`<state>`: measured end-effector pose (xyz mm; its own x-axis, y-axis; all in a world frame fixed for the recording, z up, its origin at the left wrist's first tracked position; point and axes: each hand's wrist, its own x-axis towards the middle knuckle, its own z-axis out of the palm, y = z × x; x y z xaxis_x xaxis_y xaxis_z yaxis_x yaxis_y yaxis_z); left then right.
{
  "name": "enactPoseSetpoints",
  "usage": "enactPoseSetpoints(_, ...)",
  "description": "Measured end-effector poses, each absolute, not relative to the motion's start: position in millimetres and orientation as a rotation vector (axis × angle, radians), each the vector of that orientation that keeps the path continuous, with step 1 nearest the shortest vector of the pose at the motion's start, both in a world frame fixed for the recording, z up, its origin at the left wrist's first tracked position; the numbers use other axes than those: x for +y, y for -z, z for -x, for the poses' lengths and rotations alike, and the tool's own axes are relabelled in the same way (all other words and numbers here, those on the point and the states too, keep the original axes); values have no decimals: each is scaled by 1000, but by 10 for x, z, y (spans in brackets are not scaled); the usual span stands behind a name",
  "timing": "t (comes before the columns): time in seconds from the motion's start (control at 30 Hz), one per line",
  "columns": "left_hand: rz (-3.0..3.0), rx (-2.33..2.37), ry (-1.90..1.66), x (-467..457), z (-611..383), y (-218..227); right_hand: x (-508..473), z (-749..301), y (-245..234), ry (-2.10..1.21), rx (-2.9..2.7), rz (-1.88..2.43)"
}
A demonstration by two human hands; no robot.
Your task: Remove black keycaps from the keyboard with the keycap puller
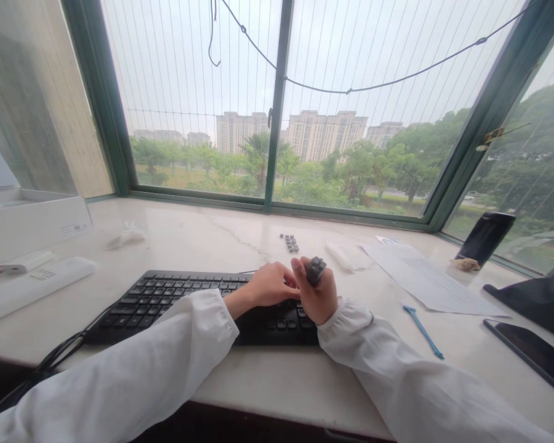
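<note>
In the head view, your right hand (321, 295) is over the right end of the black keyboard (166, 298). It is closed on a small dark keycap (314, 269), which it pinches between the thumb and the fingertips, a little above the keys. Your left hand (270, 284) lies on the same right part of the keyboard, just beside the right hand and touching it. Its fingers are bent down to the keys, and I cannot tell if they grip something or only rest there. Both your arms are in white sleeves.

The keyboard lies on the pale tabletop (203, 240), and its cable (50, 360) goes out from its left end. Behind the keyboard, toward the window, a short row of loose keycaps (292, 243) lies on the tabletop. To the right of that row is a white cloth (348, 255), and further right a sheet of paper (425, 277). A thin blue tool (423, 331) lies to the right of the keyboard, near your right sleeve. Far to the right of the keyboard a dark phone (535, 351) lies flat. To the left of the keyboard lies a long white box (32, 286).
</note>
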<state>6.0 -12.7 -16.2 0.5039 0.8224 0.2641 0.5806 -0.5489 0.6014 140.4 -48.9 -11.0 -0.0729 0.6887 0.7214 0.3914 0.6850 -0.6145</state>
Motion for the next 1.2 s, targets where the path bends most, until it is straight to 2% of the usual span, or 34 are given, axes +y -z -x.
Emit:
enactPoseSetpoints(0.3, -2189, 1155, -988, -133, -20, 61, -84, -1737, 18, -159, -1721, 1078)
enactPoseSetpoints(0.53, -2194, 1307, -1170, -115, -17, 29, 21, -1783, 112, -221, -1952, 1151)
enactPoseSetpoints(1.2, -2203, 1211, -1147, -106, -15, 27, 98, -1807, 189, -298, -1933, 1155)
